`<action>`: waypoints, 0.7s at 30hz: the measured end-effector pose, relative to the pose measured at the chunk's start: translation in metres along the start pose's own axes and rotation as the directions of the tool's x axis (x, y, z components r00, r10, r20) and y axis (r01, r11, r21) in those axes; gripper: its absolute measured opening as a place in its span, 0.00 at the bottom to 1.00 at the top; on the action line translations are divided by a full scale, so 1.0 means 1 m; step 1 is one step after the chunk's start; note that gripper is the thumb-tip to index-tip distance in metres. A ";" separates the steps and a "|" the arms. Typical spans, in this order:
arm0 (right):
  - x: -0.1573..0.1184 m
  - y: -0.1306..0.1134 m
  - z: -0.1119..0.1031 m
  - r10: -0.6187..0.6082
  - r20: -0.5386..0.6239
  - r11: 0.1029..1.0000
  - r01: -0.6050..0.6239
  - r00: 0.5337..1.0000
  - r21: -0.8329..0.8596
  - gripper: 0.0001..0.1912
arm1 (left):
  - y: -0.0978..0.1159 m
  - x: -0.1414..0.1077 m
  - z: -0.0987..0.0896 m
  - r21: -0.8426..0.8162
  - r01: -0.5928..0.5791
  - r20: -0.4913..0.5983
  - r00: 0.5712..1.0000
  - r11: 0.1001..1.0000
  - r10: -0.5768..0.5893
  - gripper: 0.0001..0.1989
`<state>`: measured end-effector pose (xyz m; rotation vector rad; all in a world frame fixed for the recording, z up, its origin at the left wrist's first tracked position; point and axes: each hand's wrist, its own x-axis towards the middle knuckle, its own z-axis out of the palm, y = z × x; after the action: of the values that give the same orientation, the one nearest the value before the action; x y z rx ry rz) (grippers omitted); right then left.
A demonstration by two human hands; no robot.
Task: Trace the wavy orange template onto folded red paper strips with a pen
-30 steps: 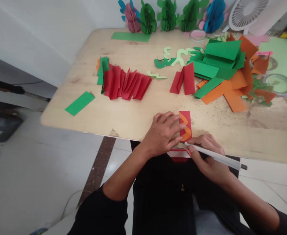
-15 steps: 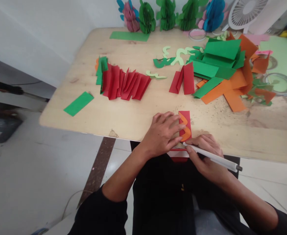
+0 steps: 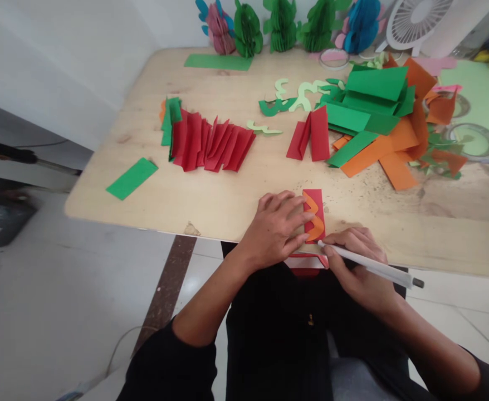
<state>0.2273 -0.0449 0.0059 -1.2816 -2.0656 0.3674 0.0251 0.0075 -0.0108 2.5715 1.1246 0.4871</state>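
Observation:
Near the table's front edge, a curvy orange paper cutout (image 3: 316, 227) lies on a red paper strip (image 3: 318, 196). My left hand (image 3: 275, 225) rests flat with its fingers spread, their tips pressing the cutout and the strip down. In my right hand (image 3: 355, 256) is a white pen (image 3: 373, 268), gripped between thumb and fingers. The pen's tip is close to the lower right end of the cutout; whether it touches the paper I cannot tell. Folded red papers (image 3: 211, 142) stand in a row farther back, beside green folded pieces (image 3: 171, 120).
Green folded papers (image 3: 373, 89) and orange strips (image 3: 399, 167) are heaped at right. Two red folded pieces (image 3: 319, 133) stand nearer the middle. Tape rolls (image 3: 474, 125) lie at far right. Honeycomb paper figures (image 3: 280, 28) and a white fan (image 3: 417, 22) line the back.
The pen has moved slightly right with my right hand, away from the bottom of the cutout. My left hand stays on the papers. The whole view has shifted a little.

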 end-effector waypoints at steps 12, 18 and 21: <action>0.001 0.009 -0.005 0.049 -0.069 0.998 -0.052 0.996 -0.037 0.03 | 0.000 0.000 0.000 -0.006 0.008 0.011 1.000 1.000 -0.008 0.17; 0.003 0.011 -0.006 0.061 -0.082 0.996 -0.066 0.995 -0.053 0.03 | -0.001 0.001 0.000 -0.011 0.012 0.018 1.000 1.000 -0.012 0.17; 0.003 0.011 -0.005 0.071 -0.091 0.995 -0.077 0.993 -0.062 0.03 | -0.001 0.001 -0.001 -0.023 0.012 0.023 1.000 1.000 -0.011 0.17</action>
<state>0.2377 -0.0373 0.0045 -1.3909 -1.9739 0.2727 0.0247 0.0086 -0.0099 2.5431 1.1191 0.4640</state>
